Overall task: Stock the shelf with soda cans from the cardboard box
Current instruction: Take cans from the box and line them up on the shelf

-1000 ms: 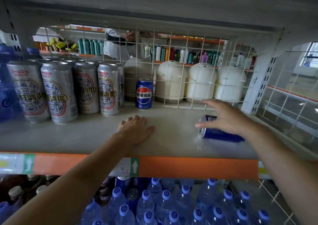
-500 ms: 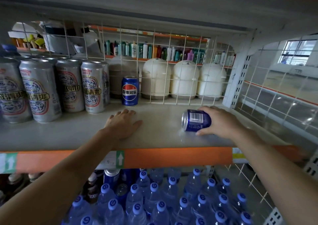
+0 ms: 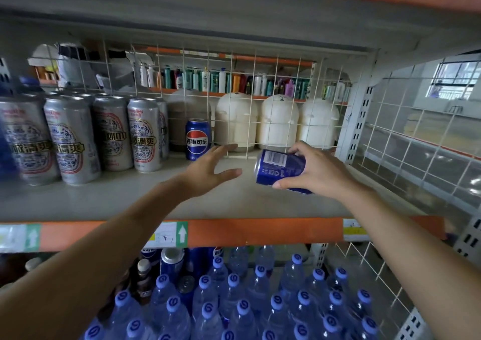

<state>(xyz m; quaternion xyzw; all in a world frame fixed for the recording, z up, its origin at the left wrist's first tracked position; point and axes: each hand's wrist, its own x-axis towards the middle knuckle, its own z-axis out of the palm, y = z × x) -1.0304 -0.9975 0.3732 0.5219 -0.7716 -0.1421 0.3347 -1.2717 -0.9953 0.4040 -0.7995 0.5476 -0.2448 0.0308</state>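
Right hand (image 3: 320, 173) grips a blue Pepsi can (image 3: 279, 166), fingers curled over its upper side and thumb under it. The can lies roughly on its side, one end facing left and the barcode panel up, over the right part of the grey shelf (image 3: 125, 199). Cannot tell whether it touches the shelf surface. Left hand (image 3: 208, 169) is spread and holds nothing, its fingers extended toward the back of the shelf. Its thumb points at the held can, with a small gap between them. A second Pepsi can (image 3: 197, 139) stands upright at the back of the shelf against the white wire grid (image 3: 256, 79), just beyond the left fingertips and apart from them. Left of it, tall silver beer cans (image 3: 142, 134) stand upright in rows. Behind the grid are white domed containers (image 3: 277, 121) and, farther back, a shelf of assorted bottles (image 3: 226, 82). The shelf's orange front edge (image 3: 260, 231) carries a label with a white arrow (image 3: 170, 235). Below it, water bottles with blue caps (image 3: 234, 300) stand packed together.
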